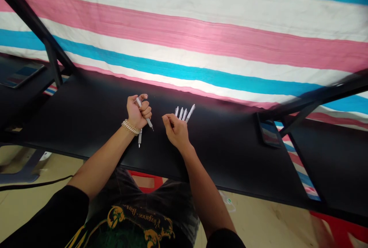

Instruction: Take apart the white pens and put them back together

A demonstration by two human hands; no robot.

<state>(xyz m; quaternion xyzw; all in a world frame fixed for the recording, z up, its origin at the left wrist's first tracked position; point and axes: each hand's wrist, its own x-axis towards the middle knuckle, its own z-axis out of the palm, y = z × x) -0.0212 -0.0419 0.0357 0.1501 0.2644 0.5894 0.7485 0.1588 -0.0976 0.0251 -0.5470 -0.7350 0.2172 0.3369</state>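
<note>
My left hand (140, 112) is closed around a white pen (149, 123), its bare metal tip slanting down to the right. Another white pen (140, 139) lies below that wrist, partly hidden by it, tip toward me. To the right, my right hand (176, 130) rests low over the black table with its fingers curled and thumb close to the forefinger. Whatever it may grip is hidden. Several white pens (184, 114) show just beyond its knuckles, side by side with clips up, the rightmost one tilted. Their lower ends are covered by the hand.
The black table (230, 152) has dark slanted frame bars (53, 58) at both ends. A striped cloth (184, 41) hangs along its far edge. A dark phone-like slab (269, 132) lies at the right end. Part of a red stool (146, 182) shows below the front edge.
</note>
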